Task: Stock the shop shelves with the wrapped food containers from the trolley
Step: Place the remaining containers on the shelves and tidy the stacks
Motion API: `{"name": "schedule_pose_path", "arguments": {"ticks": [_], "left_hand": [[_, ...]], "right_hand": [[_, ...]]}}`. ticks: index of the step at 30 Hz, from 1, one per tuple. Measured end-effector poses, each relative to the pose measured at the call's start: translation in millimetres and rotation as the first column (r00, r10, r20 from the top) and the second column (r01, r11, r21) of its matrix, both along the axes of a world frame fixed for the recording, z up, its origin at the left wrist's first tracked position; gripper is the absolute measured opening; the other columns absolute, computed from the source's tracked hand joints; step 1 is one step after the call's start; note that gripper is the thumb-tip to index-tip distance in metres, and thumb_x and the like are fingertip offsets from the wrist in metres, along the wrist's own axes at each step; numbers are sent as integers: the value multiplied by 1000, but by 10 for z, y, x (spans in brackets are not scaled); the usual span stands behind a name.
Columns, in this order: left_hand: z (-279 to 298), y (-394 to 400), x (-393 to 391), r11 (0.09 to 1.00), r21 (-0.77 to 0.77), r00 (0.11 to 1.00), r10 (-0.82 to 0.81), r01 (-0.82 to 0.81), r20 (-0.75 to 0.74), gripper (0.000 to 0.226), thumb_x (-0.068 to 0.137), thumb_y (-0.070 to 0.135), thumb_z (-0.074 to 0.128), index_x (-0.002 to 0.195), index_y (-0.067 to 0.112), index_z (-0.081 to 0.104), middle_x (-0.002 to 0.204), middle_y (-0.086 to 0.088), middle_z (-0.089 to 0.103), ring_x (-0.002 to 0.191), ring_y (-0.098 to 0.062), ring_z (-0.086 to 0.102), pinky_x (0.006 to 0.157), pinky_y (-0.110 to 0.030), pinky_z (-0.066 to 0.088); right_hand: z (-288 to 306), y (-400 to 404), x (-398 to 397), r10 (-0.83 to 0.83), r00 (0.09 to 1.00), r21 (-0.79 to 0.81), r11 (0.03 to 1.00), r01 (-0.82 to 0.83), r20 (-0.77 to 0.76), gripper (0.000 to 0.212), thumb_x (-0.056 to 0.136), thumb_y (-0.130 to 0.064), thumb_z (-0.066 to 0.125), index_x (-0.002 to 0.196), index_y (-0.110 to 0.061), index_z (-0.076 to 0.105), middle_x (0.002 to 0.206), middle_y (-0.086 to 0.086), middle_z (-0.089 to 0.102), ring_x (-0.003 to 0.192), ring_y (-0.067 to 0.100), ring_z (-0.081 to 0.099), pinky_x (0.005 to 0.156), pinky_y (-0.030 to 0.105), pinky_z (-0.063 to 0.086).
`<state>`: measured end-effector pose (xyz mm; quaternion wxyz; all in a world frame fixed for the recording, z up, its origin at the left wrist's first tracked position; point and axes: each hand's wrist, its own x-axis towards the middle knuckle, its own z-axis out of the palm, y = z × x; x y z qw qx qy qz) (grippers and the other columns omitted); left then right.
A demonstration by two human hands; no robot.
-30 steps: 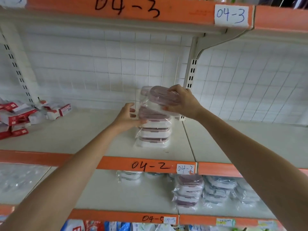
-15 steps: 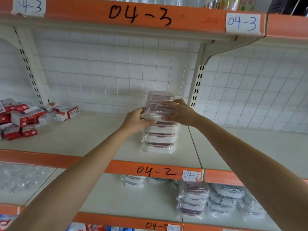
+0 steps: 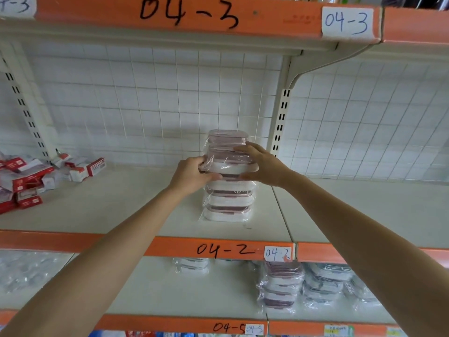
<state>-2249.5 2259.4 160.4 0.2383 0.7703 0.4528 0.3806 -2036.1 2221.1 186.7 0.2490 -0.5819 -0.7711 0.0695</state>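
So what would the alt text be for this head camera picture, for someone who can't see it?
Two bare hands, left hand and right hand, grip a wrapped food container atop a stack of containers on the shelf marked 04-2. Red and white boxes lie at the shelf's left end, with more wrapped containers on the shelf below.

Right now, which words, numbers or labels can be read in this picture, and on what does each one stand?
"04-3": handwritten on the top orange shelf edge
"04-3": white paper label there
"04-2": middle orange shelf edge
"04-2": its paper label
"04-5": bottom orange shelf edge
Red and white boxes: print too blurred
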Motion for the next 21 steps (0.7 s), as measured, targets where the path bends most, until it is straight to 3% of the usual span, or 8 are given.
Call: {"name": "schedule_pose_path", "arguments": {"ticks": [3, 6, 8, 10, 12, 14, 21], "left_hand": [[-1, 23, -26, 1000, -11, 999, -7, 6, -51, 25, 71, 28, 82, 86, 14, 68, 60, 13, 56, 58, 4, 49, 53, -5, 35], [-74, 52, -86, 999, -37, 997, -21, 19, -70, 36, 69, 33, 83, 98, 15, 69, 79, 10, 66, 75, -5, 60, 65, -6, 40], [-137, 70, -108, 996, -86, 998, -27, 21, -61, 42, 66, 36, 83, 102, 17, 70, 95, 6, 70, 90, -10, 64, 78, -19, 46], [-161, 66, -100, 992, -118, 999, -39, 34, -38, 32, 69, 30, 82, 96, 17, 70, 96, 6, 70, 94, -12, 64, 79, -20, 43], [-159, 54, -67, 993, -105, 998, -49, 46, -25, 26, 73, 24, 80, 95, 15, 71, 95, 3, 70, 94, -13, 64, 78, -18, 40], [-173, 64, -41, 993, -102, 998, -54, 52, -18, 24, 74, 23, 80, 95, 13, 72, 96, 1, 71, 94, -13, 64, 78, -17, 40], [-252, 51, -41, 995, -88, 998, -60, 57, -27, 26, 80, 27, 74, 102, 13, 69, 94, 7, 66, 89, -8, 59, 66, -5, 36]], "right_hand": [[37, 16, -1, 17, 1000, -42, 999, -17, 11, 83, 78, -25, 76, 145, -28, 28, 155, 0, 19, 133, 20, 37, 100, 23, 30], [-71, -1, 22, -67, 984, -99, 994, 51, -168, 108, 69, -28, 83, 150, -23, 11, 157, 5, 13, 140, 22, 23, 111, 31, 23], [-199, -42, 53, -150, 941, -212, 973, 86, -304, 122, 57, -44, 87, 150, -21, 12, 153, 6, 25, 139, 25, 27, 115, 44, 26], [-329, -20, 113, -213, 915, -316, 943, 102, -341, 111, 45, -63, 85, 137, -21, 39, 133, 3, 53, 122, 22, 51, 105, 46, 41], [-373, -23, 125, -263, 919, -328, 931, 161, -293, 79, 54, -56, 84, 116, -15, 56, 111, 3, 65, 104, 19, 61, 97, 43, 48], [-403, -13, 133, -295, 913, -297, 931, 210, -281, 63, 63, -48, 82, 111, -14, 58, 107, 2, 66, 101, 19, 61, 96, 41, 49], [-438, -103, 49, -310, 911, -277, 932, 235, -272, 71, 69, -48, 78, 124, -11, 52, 120, 2, 61, 111, 19, 56, 100, 38, 46]]}}
